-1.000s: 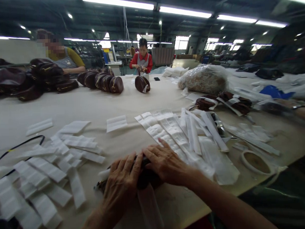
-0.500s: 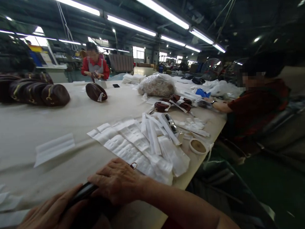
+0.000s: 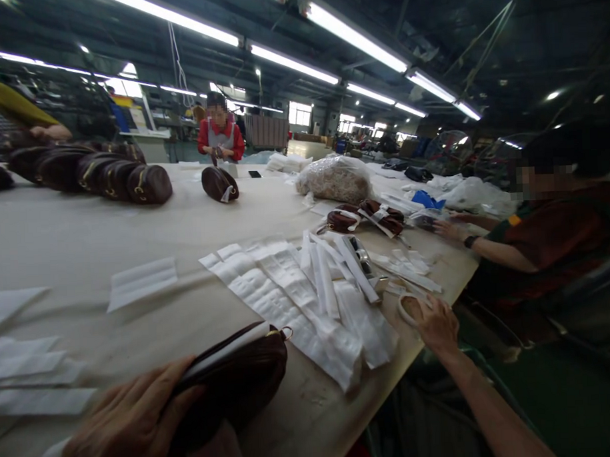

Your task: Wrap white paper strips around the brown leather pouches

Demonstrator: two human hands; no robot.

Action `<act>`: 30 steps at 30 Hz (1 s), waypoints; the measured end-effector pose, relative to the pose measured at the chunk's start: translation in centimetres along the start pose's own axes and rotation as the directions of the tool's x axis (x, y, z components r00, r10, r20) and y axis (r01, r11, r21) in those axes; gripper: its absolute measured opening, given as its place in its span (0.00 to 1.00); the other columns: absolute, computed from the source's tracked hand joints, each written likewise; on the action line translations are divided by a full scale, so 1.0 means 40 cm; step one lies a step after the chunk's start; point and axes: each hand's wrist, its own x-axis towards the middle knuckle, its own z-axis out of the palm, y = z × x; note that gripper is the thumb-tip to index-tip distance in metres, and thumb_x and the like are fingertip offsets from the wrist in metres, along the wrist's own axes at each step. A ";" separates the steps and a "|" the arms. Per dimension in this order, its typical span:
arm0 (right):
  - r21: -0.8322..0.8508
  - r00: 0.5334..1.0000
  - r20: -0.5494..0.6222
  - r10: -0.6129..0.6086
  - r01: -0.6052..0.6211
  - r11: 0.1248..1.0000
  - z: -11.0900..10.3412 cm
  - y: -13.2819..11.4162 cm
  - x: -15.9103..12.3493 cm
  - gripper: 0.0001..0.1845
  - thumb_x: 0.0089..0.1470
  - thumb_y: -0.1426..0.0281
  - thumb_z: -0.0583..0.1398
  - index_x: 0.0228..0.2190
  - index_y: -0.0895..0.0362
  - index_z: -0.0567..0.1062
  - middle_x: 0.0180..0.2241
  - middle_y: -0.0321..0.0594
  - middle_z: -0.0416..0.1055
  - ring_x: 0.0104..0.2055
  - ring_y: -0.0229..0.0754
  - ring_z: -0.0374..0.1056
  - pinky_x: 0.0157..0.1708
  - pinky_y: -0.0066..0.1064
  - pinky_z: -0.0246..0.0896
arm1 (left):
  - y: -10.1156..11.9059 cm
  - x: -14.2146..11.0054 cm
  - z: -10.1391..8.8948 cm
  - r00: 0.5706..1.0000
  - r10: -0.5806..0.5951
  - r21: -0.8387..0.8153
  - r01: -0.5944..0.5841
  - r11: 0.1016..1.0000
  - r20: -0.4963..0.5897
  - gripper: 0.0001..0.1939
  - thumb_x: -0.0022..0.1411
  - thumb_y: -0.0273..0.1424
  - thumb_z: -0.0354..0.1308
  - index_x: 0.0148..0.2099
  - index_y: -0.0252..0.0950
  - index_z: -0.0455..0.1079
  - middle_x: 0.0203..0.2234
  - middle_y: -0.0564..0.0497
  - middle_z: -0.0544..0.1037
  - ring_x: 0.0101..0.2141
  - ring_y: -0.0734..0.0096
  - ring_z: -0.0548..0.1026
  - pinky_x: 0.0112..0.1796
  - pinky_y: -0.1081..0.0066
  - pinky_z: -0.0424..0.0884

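Note:
My left hand (image 3: 126,421) lies on a dark brown pouch (image 3: 235,377) at the near edge of the table, fingers curved over its top and gripping it. A white strip runs along the pouch's upper edge, with a small metal ring at its right end. My right hand (image 3: 433,324) is stretched out to the right table edge. Its fingers close on a white roll of tape (image 3: 408,308). White padded strips (image 3: 297,302) lie spread between the two hands.
A beige table (image 3: 85,243) carries a row of brown pouches (image 3: 108,179) at the back left, a clear bag of small parts (image 3: 336,177) and brown straps (image 3: 364,216). One person sits at the right (image 3: 550,233), another stands at the far end (image 3: 219,135).
My right hand left the pouch and reached right to the tape roll. The view swung right, then back a little to the left. My left hand stays on the pouch.

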 end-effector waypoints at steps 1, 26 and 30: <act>-0.019 0.999 0.037 0.004 -0.004 1.000 0.007 0.019 0.008 0.18 0.56 0.62 0.50 0.26 0.56 0.76 0.42 0.53 0.71 0.49 0.57 0.62 0.49 0.52 0.57 | 0.008 0.005 -0.006 1.000 -0.006 0.029 0.006 1.000 0.010 0.24 0.65 0.42 0.46 0.63 0.56 0.51 0.37 0.56 0.77 0.35 0.58 0.75 0.35 0.61 0.68; 0.296 0.790 0.577 -0.206 0.032 0.955 0.164 -0.701 0.076 0.11 0.44 0.64 0.67 0.27 0.59 0.75 0.27 0.42 0.74 0.30 0.43 0.71 0.27 0.27 0.58 | 0.067 0.049 -0.060 0.991 0.126 0.109 -0.120 0.987 -0.044 0.15 0.68 0.37 0.45 0.47 0.35 0.68 0.32 0.50 0.78 0.30 0.70 0.75 0.34 0.72 0.67; 0.320 0.783 0.582 -0.221 0.030 0.947 0.161 -0.687 0.086 0.07 0.49 0.66 0.63 0.25 0.57 0.76 0.27 0.38 0.75 0.31 0.39 0.71 0.28 0.25 0.57 | 0.066 0.045 -0.059 0.994 0.109 0.112 -0.106 0.988 -0.020 0.15 0.68 0.36 0.46 0.48 0.34 0.68 0.33 0.49 0.78 0.32 0.68 0.75 0.36 0.71 0.67</act>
